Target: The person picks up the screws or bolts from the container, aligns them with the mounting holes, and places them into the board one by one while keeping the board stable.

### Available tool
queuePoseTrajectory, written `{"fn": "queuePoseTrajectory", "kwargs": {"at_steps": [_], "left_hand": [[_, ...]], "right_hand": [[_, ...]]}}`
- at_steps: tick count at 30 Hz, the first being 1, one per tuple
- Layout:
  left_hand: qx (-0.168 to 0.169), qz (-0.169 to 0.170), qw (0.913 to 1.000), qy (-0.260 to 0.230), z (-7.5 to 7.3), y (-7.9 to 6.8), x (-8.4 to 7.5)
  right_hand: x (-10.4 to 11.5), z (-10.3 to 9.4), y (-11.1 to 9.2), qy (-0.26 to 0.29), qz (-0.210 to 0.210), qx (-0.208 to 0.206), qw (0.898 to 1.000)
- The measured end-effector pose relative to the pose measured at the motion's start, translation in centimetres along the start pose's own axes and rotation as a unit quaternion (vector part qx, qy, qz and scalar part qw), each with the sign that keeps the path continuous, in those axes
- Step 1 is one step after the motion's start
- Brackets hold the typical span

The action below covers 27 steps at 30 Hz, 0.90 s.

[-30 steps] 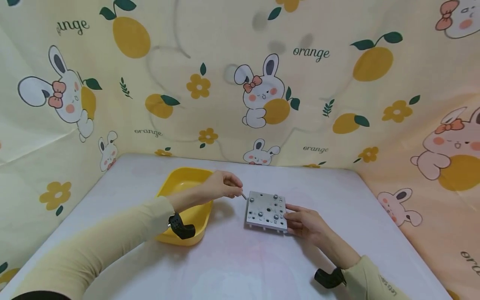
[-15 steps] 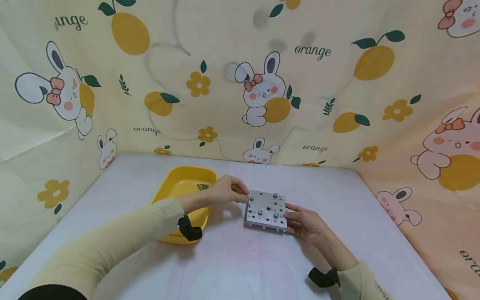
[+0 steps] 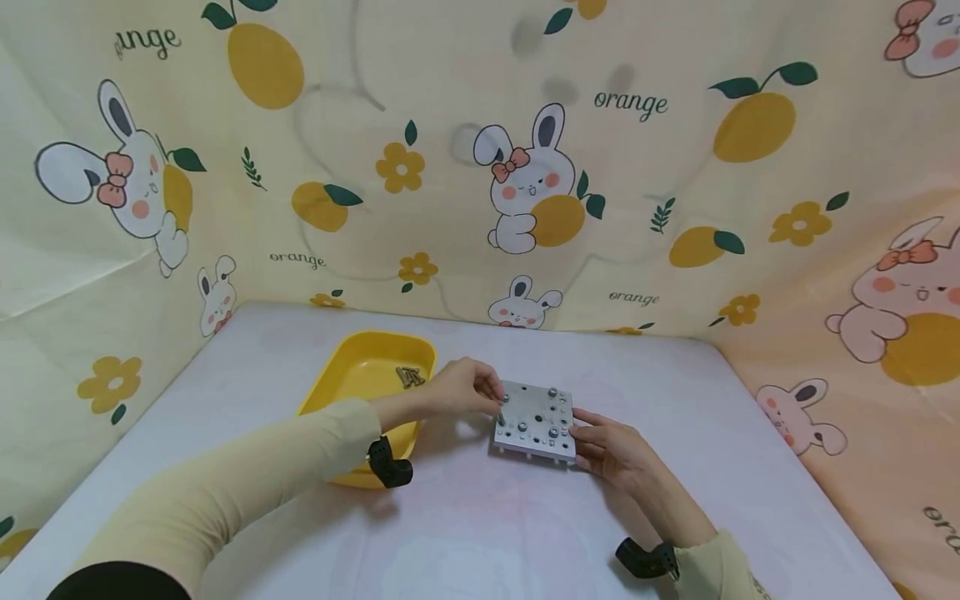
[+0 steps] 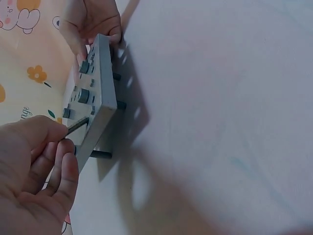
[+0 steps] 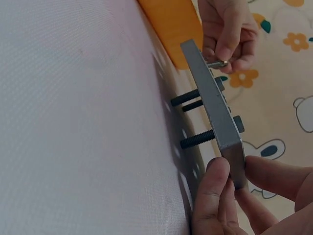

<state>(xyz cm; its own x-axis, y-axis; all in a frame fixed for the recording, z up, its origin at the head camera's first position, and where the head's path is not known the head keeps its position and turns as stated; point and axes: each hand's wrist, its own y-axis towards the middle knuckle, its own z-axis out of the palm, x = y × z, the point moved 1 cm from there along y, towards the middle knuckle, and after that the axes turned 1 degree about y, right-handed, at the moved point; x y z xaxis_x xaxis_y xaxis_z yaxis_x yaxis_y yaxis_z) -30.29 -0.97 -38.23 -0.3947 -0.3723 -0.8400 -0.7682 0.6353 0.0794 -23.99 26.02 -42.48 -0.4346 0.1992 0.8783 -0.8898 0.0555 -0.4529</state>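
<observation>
In the head view a silvery metal plate (image 3: 525, 400) with holes is held just above the white table, and my right hand (image 3: 618, 450) grips its right edge between thumb and fingers. Several bolts (image 5: 198, 138) pass through the plate, their heads on top and threaded ends sticking out underneath. My left hand (image 3: 467, 387) pinches a thin threaded screw (image 4: 77, 126) between thumb and fingertips at the plate's left side. In the left wrist view the screw's tip meets the plate's top face; whether it sits in a hole I cannot tell.
A yellow tray (image 3: 348, 367) stands left of the plate, partly under my left forearm. Several loose screws (image 3: 409, 377) lie in its right part. The white table (image 3: 480, 533) ends at a printed cloth backdrop (image 3: 450, 208) behind and at the sides.
My left hand has moved right and slightly down from over the tray, bringing the screw to the plate's left part. The screws in the tray have come into view. My right hand and the plate stay put.
</observation>
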Motion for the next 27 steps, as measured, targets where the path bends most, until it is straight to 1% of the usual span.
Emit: {"fn": "queuePoseTrajectory", "kwargs": {"at_steps": [3,6,12,17,20,27], "left_hand": [[0.004,0.007,1.0000,0.002,0.1,0.3,-0.1],[0.005,0.007,1.0000,0.005,0.2,0.4,-0.1],[0.007,0.009,0.9999,0.012,0.3,0.7,0.4],[0.028,0.014,0.9995,-0.002,0.2,0.9,0.5],[0.040,0.016,0.9989,-0.015,0.2,0.8,0.6],[0.070,0.027,0.9969,-0.027,0.5,0.4,1.2]], "right_hand": [[0.1,-0.1,0.0,0.001,-0.002,0.000,1.000],[0.1,-0.1,-0.1,0.003,-0.003,0.002,1.000],[0.1,-0.1,-0.2,0.000,0.002,0.001,1.000],[0.3,-0.2,-0.2,0.000,0.004,0.006,1.000],[0.4,-0.2,-0.1,0.001,0.006,0.016,1.000],[0.3,-0.1,0.0,0.002,0.013,0.013,1.000]]}}
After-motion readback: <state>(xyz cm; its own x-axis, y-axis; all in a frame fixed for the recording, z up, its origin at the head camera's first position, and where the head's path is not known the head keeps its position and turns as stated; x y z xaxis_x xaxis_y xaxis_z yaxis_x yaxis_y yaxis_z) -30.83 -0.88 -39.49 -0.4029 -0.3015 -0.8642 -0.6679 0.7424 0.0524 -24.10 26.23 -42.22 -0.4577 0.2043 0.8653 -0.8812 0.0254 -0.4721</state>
